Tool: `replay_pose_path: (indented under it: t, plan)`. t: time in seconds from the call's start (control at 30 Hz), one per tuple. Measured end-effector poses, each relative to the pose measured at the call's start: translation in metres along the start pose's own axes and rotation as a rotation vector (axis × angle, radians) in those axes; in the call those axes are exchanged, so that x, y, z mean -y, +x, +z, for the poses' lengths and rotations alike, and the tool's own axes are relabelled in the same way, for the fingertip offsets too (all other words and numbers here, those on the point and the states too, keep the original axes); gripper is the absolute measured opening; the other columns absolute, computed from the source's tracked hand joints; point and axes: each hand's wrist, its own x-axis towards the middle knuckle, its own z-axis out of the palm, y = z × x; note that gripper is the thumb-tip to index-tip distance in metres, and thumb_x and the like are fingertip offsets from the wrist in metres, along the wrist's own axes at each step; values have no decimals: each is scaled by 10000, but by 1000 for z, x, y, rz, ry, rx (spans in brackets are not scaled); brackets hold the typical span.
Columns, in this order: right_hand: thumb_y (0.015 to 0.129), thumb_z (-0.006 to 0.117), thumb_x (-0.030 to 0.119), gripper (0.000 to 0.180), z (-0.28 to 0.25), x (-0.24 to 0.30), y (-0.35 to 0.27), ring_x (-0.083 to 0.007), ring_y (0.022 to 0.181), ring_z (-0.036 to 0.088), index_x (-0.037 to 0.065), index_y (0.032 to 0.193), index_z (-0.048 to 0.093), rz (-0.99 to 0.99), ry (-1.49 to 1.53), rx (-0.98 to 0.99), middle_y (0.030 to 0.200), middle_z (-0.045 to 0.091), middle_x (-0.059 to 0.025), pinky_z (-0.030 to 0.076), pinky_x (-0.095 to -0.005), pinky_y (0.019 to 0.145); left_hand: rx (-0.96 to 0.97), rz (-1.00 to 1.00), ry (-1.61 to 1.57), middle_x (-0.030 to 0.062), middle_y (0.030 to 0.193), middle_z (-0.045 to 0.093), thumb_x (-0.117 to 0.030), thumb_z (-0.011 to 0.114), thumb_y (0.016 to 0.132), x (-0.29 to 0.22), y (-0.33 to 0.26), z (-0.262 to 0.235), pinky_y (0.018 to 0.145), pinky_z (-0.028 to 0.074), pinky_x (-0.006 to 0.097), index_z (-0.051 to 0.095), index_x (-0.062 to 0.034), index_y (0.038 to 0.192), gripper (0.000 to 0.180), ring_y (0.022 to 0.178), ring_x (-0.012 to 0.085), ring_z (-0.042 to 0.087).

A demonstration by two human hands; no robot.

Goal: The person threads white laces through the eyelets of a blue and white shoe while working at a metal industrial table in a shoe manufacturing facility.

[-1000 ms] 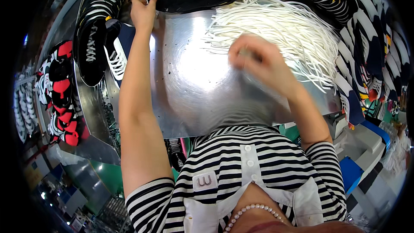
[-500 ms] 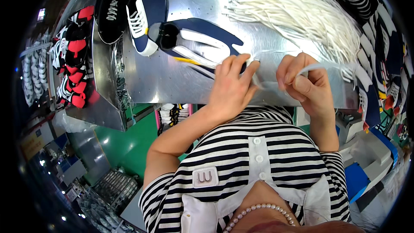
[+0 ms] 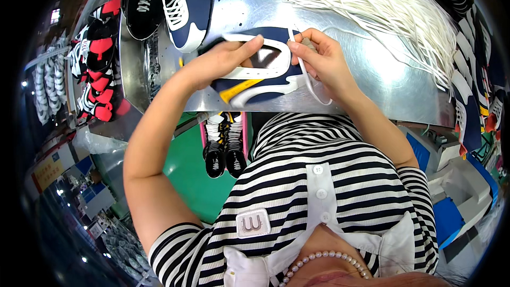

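Note:
On the metal table (image 3: 372,82) in front of me lies a navy and white shoe upper (image 3: 276,86) with a yellow strip (image 3: 239,90) along its near side. No lace runs through its white eyelet band. My left hand (image 3: 226,62), slightly blurred, grips its left part, thumb stretched over the opening and most fingers hidden. At the right end of the upper, my right hand (image 3: 321,59) pinches a white shoelace (image 3: 306,77) between thumb and fingers. The lace hangs past the white band toward the table's near edge. Something tan sits around a right fingertip.
A big heap of white shoelaces (image 3: 382,21) covers the far right. Far left stand a laced navy and white shoe (image 3: 199,10) and a black one (image 3: 141,8). Red, black and white uppers (image 3: 101,56) sit beyond the left edge; navy ones (image 3: 467,101) line the right.
My left hand has moved left onto the upper, which now lies turned with its opening upward. My right hand has come left to the upper's end with the lace.

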Motion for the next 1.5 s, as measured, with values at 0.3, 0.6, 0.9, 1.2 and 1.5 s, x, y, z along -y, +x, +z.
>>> replay_pose_path:
  t: [0.3, 0.6, 0.9, 1.2, 1.5]
  plan:
    - [925, 668, 167, 146, 2, 21, -12, -14, 684, 543, 33, 981, 652, -131, -71, -101, 731, 637, 15, 398, -160, 615, 93, 338, -1073, 174, 1327, 555, -338, 460, 1032, -7, 22, 66, 1096, 393, 345, 500, 91, 1314, 515, 1251, 243, 525]
    - [928, 663, 176, 140, 3, 33, -34, 6, 545, 486, 39, 955, 664, -88, -157, -138, 667, 629, 32, 340, -158, 487, -128, 598, -1042, 181, 1350, 549, -248, 490, 1014, -27, 19, 79, 1086, 391, 348, 460, 83, 1360, 480, 1253, 260, 528]
    - [928, 654, 161, 127, -1, 19, -32, 12, 522, 453, 35, 935, 660, -105, -144, -70, 688, 648, 17, 311, -157, 464, 66, 565, -1191, 211, 1309, 570, -454, 430, 1022, -13, 29, 74, 1065, 400, 371, 475, 82, 1323, 616, 1217, 280, 540]
    - [928, 658, 142, 102, -4, 17, -33, 12, 558, 464, 41, 924, 650, -171, -151, -43, 709, 640, 26, 327, -158, 505, -83, 566, -1083, 191, 1240, 601, -379, 466, 1024, -21, 21, 85, 1075, 387, 378, 536, 76, 1251, 513, 1196, 253, 543]
    - [914, 674, 118, 72, -7, 19, -31, 6, 565, 491, 51, 913, 650, -95, -228, -77, 656, 614, 37, 345, -161, 515, -80, 559, -1033, 111, 1122, 651, -362, 529, 1005, -16, 25, 84, 963, 431, 321, 620, 34, 1166, 438, 1005, 179, 563]
